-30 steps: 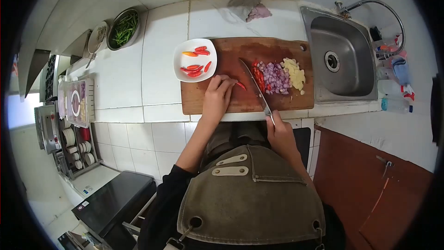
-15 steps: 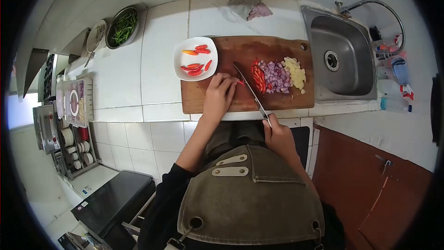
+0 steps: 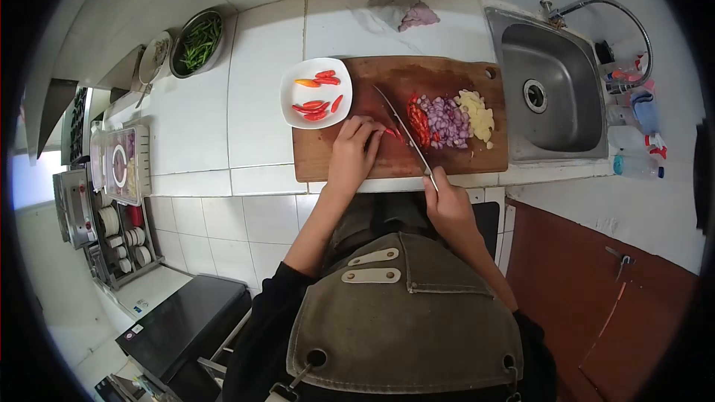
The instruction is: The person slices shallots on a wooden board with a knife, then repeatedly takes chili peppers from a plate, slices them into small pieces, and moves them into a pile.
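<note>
My left hand (image 3: 355, 145) pinches a red chili (image 3: 392, 133) against the wooden cutting board (image 3: 328, 156). In my right hand (image 3: 445, 197) is the handle of a knife (image 3: 400, 119), its blade slanting up and left just right of that chili. Beyond the blade lie sliced red chilies (image 3: 420, 123), then chopped shallots (image 3: 447, 120), then pale yellow chopped pieces (image 3: 477, 113) that look like garlic. A white square bowl (image 3: 287, 104) with several whole red chilies and an orange one overlaps the board's left end.
A steel sink (image 3: 551, 141) with a curved faucet (image 3: 646, 26) adjoins the board on the right. Green chilies fill a metal bowl (image 3: 176, 63) at the back left. A plastic container (image 3: 125, 164) stands farther left. A pinkish cloth (image 3: 418, 17) lies by the wall.
The knife blade has shifted to the right, away from my left fingertips, and more of the red chili shows beside it. My left hand has barely moved.
</note>
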A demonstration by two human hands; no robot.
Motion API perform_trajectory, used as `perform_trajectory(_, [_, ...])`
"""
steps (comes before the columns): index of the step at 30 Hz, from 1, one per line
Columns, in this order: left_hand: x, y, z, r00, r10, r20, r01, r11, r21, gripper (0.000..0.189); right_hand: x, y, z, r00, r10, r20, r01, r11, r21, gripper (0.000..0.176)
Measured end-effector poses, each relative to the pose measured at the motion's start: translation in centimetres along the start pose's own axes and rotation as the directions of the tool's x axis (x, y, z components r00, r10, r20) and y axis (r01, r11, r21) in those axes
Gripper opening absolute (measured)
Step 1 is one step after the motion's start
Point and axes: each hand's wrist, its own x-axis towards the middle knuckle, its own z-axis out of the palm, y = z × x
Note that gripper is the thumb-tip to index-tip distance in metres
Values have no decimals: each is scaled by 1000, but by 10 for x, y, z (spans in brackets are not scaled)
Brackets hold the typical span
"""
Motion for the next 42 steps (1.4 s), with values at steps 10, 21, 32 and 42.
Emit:
perform_trajectory(10, [3,2,-3,1000,2,27,-1,1000,-25,11,-7,-8,-7,998,-35,54,42,990,-132,20])
perform_trajectory(21, [5,1,-2,998,16,56,-15,1000,-24,12,24,-13,12,999,-3,32,8,988,-157,24])
perform_trajectory(32, [11,0,2,993,30,114,-18,994,-104,12,-2,9,-7,999,-20,-44,21,1000,22,19])
perform_trajectory(42, [14,-2,6,990,78,114,-69,994,-87,12,-7,4,-7,999,-46,-11,45,997,-57,20])
